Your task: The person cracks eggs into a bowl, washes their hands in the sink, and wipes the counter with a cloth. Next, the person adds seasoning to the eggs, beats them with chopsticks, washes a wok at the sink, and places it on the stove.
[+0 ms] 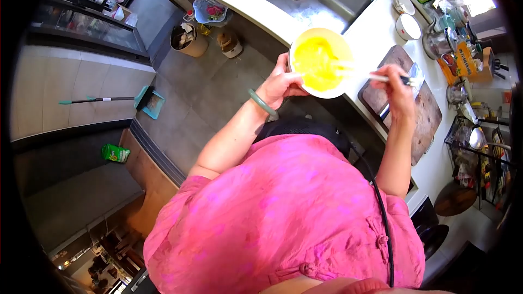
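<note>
A white bowl holds bright yellow liquid that looks like beaten egg. My left hand grips the bowl's left side, thumb at the rim and fingers beneath; a green bangle is on that wrist. Closed round the dark end of a pair of chopsticks, my right hand is to the right of the bowl. The chopsticks' far ends reach over the yellow liquid and are blurred. Below and beyond my right hand lies a cutting board, with a knife partly hidden by the hand.
The steel sink is beyond the bowl. Two white bowls stand on the counter at right, near a kettle. A rack holds utensils. Bins and a dustpan are on the floor at left.
</note>
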Motion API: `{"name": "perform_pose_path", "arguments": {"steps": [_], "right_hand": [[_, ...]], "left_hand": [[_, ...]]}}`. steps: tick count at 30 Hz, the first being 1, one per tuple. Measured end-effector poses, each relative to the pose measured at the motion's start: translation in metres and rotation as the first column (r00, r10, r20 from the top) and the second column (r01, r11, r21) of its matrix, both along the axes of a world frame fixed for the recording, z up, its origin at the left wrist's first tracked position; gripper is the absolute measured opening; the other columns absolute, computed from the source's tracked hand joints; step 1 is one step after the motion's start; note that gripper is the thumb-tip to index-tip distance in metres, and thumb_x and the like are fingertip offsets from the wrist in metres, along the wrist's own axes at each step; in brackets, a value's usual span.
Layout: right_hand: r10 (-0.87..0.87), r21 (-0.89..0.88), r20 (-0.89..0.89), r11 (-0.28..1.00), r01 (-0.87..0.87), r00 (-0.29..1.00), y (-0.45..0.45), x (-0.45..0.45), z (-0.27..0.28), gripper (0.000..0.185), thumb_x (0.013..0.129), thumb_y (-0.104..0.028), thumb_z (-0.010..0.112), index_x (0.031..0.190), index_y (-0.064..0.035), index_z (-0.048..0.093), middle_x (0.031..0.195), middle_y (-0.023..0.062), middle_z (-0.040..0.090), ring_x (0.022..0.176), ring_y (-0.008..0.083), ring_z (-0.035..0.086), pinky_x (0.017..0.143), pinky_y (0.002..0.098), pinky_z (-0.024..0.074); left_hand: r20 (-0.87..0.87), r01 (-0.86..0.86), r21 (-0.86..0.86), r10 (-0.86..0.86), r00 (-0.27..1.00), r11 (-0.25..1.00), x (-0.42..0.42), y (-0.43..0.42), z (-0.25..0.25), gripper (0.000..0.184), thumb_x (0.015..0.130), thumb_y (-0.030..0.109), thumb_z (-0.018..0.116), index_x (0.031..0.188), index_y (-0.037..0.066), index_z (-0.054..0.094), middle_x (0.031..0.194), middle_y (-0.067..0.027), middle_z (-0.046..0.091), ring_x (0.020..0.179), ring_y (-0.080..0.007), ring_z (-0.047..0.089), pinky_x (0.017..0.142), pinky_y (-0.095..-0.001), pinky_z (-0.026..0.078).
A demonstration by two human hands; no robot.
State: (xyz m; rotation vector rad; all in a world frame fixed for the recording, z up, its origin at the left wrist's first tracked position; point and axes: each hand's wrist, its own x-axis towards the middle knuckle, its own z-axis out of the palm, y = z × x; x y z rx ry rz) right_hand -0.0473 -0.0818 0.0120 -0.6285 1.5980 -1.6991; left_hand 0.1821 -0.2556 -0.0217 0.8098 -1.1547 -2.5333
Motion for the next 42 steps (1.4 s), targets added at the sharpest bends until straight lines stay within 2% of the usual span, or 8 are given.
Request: {"name": "perform_pose_path", "arguments": {"steps": [5,8,12,22,24,28,38,42], "right_hand": [[-0.113,-0.008,-0.103,0.994,0.113,0.988,0.004,0.006,0.022,0.022,0.09,-0.017,0.048,0.085,0.0017,0.059,0.079,0.0135,0.063,0.063,0.0188,0.063,0.057,0.0268,0.0515],[0.167,0.147,-0.157,0.979,-0.144,0.973,0.006,0.021,0.045,0.025,0.09,-0.017,0.047,0.081,0.0013,0.06,0.075,0.0113,0.063,0.065,0.0165,0.062,0.06,0.0256,0.0505],[-0.083,0.061,-0.252,0.993,0.101,0.964,0.009,0.008,0.045,0.023,0.089,-0.016,0.049,0.08,0.0009,0.061,0.074,0.0106,0.063,0.064,0.0162,0.062,0.058,0.0265,0.0509],[0.087,-0.011,0.038,0.996,-0.087,0.995,0.001,0.025,0.021,0.023,0.091,-0.019,0.049,0.085,0.0013,0.059,0.083,0.0153,0.064,0.066,0.0185,0.063,0.061,0.0264,0.0514],[-0.17,-0.071,-0.009,0.983,0.169,0.985,-0.002,0.016,0.016,0.024,0.091,-0.021,0.049,0.087,0.0015,0.058,0.085,0.0158,0.064,0.068,0.02,0.064,0.061,0.0271,0.0519],[0.093,-0.046,0.13,0.995,-0.088,0.987,0.003,0.024,0.012,0.024,0.092,-0.019,0.048,0.088,0.002,0.057,0.084,0.0161,0.063,0.07,0.0198,0.064,0.061,0.0265,0.0528],[-0.173,-0.039,-0.042,0.984,0.172,0.984,0.006,0.014,0.021,0.025,0.091,-0.02,0.049,0.086,0.0021,0.058,0.083,0.0149,0.063,0.067,0.0179,0.063,0.063,0.0251,0.0513],[0.073,-0.065,0.099,0.996,-0.067,0.992,0.011,0.027,0.019,0.025,0.091,-0.021,0.048,0.086,0.0016,0.058,0.082,0.0147,0.063,0.067,0.0181,0.062,0.062,0.0266,0.051]], "left_hand": [[-0.007,-0.003,0.01,0.003,1.0,1.0,0.0,0.003,-0.002,0.063,0.071,0.005,0.053,0.125,0.01,0.02,0.105,-0.0146,0.05,0.082,-0.0227,0.063,0.07,-0.0368,0.056],[0.0,-0.002,-0.008,0.002,1.0,1.0,-0.002,0.001,0.002,0.063,0.072,0.005,0.053,0.125,0.01,0.02,0.105,-0.0143,0.05,0.083,-0.023,0.063,0.071,-0.0363,0.056],[0.001,0.012,-0.004,-0.012,1.0,1.0,-0.002,0.002,0.0,0.063,0.071,0.005,0.053,0.125,0.01,0.02,0.105,-0.0145,0.05,0.083,-0.0237,0.063,0.071,-0.0362,0.056],[-0.001,0.029,-0.013,-0.029,1.0,0.999,-0.002,0.001,0.0,0.062,0.071,0.006,0.054,0.124,0.009,0.021,0.103,-0.0145,0.051,0.079,-0.0237,0.063,0.072,-0.0372,0.055],[-0.013,0.017,0.008,-0.017,1.0,1.0,-0.004,0.003,-0.001,0.062,0.071,0.005,0.054,0.123,0.009,0.022,0.103,-0.0144,0.051,0.079,-0.0239,0.064,0.071,-0.037,0.056],[-0.034,0.007,0.02,-0.007,0.999,1.0,-0.004,0.003,-0.002,0.061,0.071,0.005,0.053,0.123,0.008,0.022,0.102,-0.0138,0.051,0.082,-0.0241,0.063,0.071,-0.0369,0.056],[-0.025,0.007,0.018,-0.007,1.0,1.0,-0.003,0.006,-0.003,0.063,0.07,0.005,0.053,0.124,0.008,0.021,0.105,-0.0144,0.049,0.084,-0.024,0.063,0.071,-0.0372,0.056],[-0.04,0.012,0.034,-0.011,0.999,0.999,-0.004,0.004,0.001,0.064,0.07,0.005,0.053,0.124,0.008,0.02,0.105,-0.0143,0.049,0.084,-0.0238,0.063,0.071,-0.0367,0.056]]}}
